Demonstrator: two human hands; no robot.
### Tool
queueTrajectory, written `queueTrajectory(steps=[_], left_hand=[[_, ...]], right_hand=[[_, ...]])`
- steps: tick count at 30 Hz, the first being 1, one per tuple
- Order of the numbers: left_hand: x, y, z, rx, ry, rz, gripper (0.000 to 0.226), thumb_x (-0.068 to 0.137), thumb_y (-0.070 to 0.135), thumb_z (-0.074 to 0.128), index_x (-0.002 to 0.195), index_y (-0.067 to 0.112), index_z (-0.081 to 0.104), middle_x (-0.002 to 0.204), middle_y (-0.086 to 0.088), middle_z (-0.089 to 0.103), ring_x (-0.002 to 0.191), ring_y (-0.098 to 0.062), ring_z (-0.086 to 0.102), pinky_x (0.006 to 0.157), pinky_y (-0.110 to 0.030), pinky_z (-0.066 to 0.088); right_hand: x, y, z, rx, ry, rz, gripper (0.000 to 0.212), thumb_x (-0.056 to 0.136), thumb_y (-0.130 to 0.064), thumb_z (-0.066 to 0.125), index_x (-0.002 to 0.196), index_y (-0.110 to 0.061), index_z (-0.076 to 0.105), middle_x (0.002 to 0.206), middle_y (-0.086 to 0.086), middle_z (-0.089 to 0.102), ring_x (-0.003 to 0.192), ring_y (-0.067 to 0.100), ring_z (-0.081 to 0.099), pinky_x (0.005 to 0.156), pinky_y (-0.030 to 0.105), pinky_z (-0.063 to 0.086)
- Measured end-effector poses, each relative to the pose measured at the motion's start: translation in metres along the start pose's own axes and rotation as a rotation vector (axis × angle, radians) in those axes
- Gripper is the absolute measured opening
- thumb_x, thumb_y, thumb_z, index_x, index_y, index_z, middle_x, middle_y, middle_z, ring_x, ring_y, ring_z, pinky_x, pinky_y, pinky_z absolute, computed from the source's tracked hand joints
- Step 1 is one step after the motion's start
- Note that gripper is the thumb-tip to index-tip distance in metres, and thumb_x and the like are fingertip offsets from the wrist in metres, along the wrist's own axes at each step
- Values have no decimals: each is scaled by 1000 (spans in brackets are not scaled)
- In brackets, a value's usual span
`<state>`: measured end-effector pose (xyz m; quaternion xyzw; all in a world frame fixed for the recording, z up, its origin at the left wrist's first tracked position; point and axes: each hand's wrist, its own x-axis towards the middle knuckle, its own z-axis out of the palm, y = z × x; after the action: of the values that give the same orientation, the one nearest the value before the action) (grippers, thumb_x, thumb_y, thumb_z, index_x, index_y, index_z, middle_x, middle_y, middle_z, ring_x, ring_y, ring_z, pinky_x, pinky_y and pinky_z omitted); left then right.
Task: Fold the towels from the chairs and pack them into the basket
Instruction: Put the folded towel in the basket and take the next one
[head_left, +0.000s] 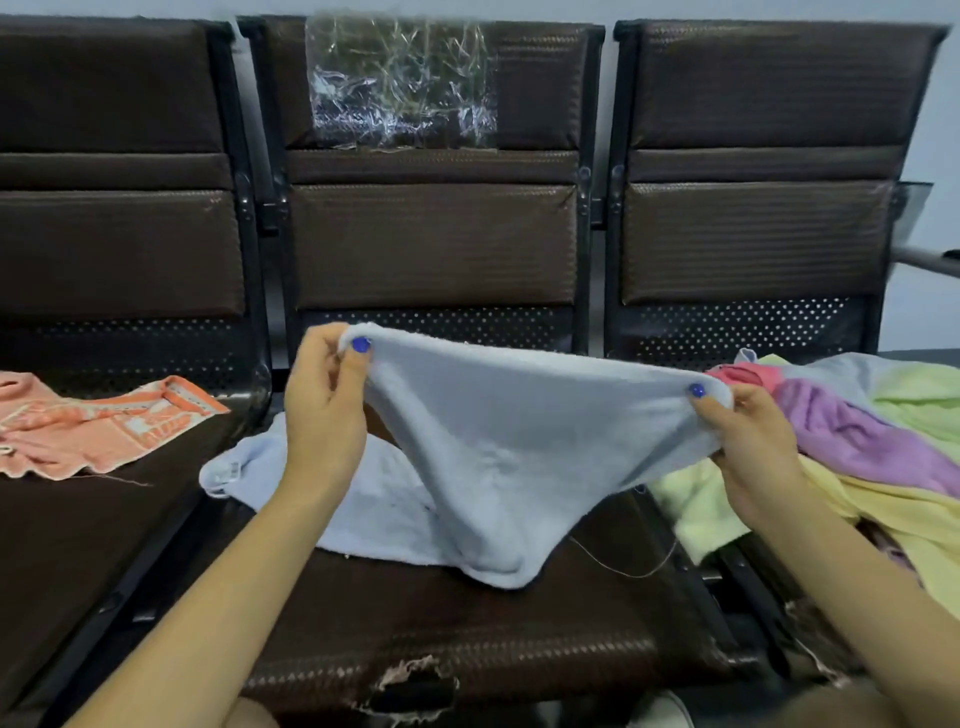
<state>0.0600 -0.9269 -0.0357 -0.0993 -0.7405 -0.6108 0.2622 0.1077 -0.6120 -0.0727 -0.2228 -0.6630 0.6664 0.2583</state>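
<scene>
A light blue towel (498, 457) hangs stretched between my two hands above the middle chair seat (467, 623). My left hand (324, 410) pinches its upper left edge between thumb and fingers. My right hand (748, 447) pinches the upper right edge. The towel's lower part sags onto the seat, and one corner trails to the left under my left wrist. An orange patterned towel (88, 426) lies flat on the left chair. A pile of lilac, yellow, green and pink towels (857, 441) covers the right chair. No basket is in view.
Three dark brown chairs stand joined in a row with tall backrests. Crinkled clear plastic (400, 83) is taped to the middle backrest. The middle seat's front edge is torn (410, 680). A loose thread (628, 566) lies on the seat beside the pile.
</scene>
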Motion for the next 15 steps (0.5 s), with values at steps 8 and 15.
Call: queueTrajectory(steps=[8, 15], left_hand=[[3, 9, -7, -8, 241, 154, 24, 103, 17, 39, 89, 37, 40, 87, 17, 46, 78, 17, 47, 73, -5, 36], [9, -36, -27, 86, 57, -143, 15, 103, 23, 35, 98, 25, 48, 89, 17, 49, 81, 6, 48, 71, -18, 38]], right_hand=[[-22, -1, 34, -175, -109, -98, 16, 92, -24, 60, 86, -10, 64, 87, 15, 66, 80, 23, 59, 73, 37, 45], [-20, 8, 51, -116, -263, 43, 16, 90, -12, 60, 77, -5, 64, 72, 6, 63, 72, 19, 56, 66, 33, 42]])
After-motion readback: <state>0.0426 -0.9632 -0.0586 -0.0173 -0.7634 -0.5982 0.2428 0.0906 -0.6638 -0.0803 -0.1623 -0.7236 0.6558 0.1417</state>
